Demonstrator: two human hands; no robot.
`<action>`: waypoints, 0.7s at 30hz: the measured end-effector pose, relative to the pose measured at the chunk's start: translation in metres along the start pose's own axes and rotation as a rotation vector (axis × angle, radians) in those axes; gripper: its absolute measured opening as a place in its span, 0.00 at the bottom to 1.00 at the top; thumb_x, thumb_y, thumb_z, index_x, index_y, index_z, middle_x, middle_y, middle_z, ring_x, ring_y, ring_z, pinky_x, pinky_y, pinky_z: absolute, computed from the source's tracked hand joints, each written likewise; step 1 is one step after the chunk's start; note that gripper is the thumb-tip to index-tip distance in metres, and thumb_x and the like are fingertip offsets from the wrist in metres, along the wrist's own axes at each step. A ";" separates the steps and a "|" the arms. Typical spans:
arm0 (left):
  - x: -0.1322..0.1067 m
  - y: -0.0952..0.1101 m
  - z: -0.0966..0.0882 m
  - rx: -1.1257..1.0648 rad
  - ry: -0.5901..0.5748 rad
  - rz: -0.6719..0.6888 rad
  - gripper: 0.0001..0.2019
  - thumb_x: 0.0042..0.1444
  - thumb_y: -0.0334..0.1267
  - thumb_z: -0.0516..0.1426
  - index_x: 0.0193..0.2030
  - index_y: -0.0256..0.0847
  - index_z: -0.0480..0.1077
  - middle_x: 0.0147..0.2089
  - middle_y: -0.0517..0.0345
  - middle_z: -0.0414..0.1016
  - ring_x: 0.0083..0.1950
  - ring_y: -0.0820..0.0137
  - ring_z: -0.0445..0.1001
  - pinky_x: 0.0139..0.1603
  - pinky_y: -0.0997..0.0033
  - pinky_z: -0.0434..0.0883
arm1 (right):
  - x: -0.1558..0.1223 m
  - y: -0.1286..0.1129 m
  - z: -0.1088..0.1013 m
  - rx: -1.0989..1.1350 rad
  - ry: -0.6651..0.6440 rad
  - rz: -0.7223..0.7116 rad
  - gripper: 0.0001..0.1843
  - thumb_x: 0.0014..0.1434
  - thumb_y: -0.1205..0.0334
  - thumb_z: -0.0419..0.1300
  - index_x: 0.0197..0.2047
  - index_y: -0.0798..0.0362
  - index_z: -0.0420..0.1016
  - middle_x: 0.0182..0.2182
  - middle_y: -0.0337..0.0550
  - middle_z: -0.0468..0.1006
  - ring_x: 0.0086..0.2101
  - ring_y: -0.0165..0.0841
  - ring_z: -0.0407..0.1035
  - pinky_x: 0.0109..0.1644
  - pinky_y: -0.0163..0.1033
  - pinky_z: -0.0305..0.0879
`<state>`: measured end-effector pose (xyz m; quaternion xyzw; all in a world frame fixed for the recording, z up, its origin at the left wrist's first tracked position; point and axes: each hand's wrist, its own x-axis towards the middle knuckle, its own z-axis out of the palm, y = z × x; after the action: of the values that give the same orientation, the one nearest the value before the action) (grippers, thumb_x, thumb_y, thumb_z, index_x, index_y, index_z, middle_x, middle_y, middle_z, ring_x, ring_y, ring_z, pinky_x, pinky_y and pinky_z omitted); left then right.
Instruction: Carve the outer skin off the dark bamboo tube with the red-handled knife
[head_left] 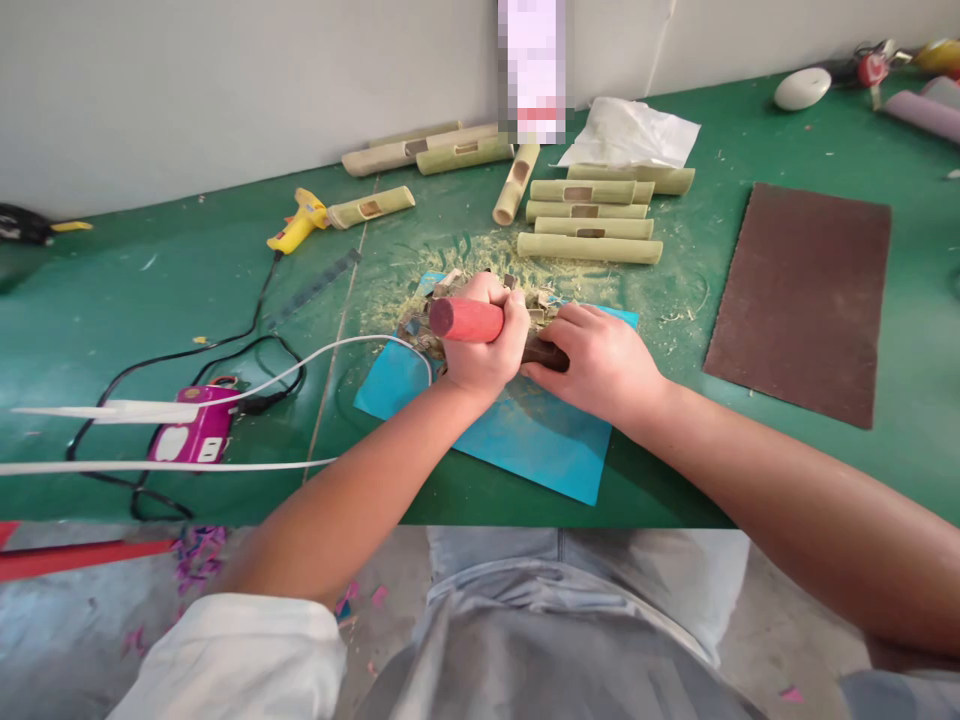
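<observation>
My left hand (487, 345) is closed around a thick red handle (469, 320), its rounded butt toward me; the tool's far end is hidden behind the fist. Beside it, my right hand (600, 360) grips a dark brown, rounded piece (546, 352), which I cannot identify further. The two hands are close together over a blue sheet (540, 450) on the green table. Pale shavings (480, 262) and brown chips lie around and behind the fists.
Several cut bamboo tubes (589, 248) with notches lie behind the hands. A yellow glue gun (298, 222) touches another tube at left. A purple power adapter (196, 425) with cords stands near the front-left edge. A brown sheet (802, 300) lies at right.
</observation>
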<state>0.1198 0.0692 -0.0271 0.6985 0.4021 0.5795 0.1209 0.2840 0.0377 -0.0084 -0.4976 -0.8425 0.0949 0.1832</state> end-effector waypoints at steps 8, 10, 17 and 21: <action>0.003 0.004 0.003 -0.161 0.078 -0.227 0.21 0.57 0.40 0.63 0.19 0.42 0.58 0.19 0.65 0.59 0.22 0.75 0.61 0.26 0.70 0.63 | 0.004 0.001 -0.004 0.042 -0.032 -0.018 0.11 0.62 0.56 0.66 0.35 0.56 0.79 0.35 0.48 0.77 0.36 0.37 0.67 0.39 0.41 0.60; 0.004 0.006 0.004 -0.205 0.118 -0.275 0.22 0.57 0.43 0.63 0.18 0.43 0.59 0.19 0.65 0.60 0.21 0.75 0.62 0.25 0.70 0.64 | 0.003 0.001 -0.003 0.043 -0.025 -0.018 0.11 0.62 0.56 0.66 0.36 0.56 0.80 0.35 0.48 0.77 0.36 0.37 0.68 0.40 0.41 0.61; 0.012 0.007 0.007 -0.280 0.220 -0.349 0.24 0.59 0.55 0.64 0.23 0.44 0.62 0.19 0.65 0.66 0.22 0.74 0.67 0.29 0.69 0.70 | 0.001 0.002 -0.001 0.055 0.009 -0.014 0.11 0.60 0.55 0.68 0.38 0.55 0.80 0.37 0.48 0.78 0.38 0.39 0.68 0.41 0.42 0.62; 0.010 0.008 0.006 -0.231 0.135 -0.337 0.22 0.59 0.54 0.65 0.24 0.43 0.67 0.21 0.63 0.71 0.24 0.74 0.69 0.32 0.69 0.71 | 0.000 0.002 -0.001 0.044 0.004 -0.027 0.11 0.61 0.55 0.67 0.38 0.56 0.79 0.37 0.49 0.78 0.38 0.40 0.69 0.43 0.43 0.63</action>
<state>0.1285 0.0731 -0.0164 0.5624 0.4513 0.6388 0.2683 0.2858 0.0384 -0.0082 -0.4823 -0.8464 0.1101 0.1971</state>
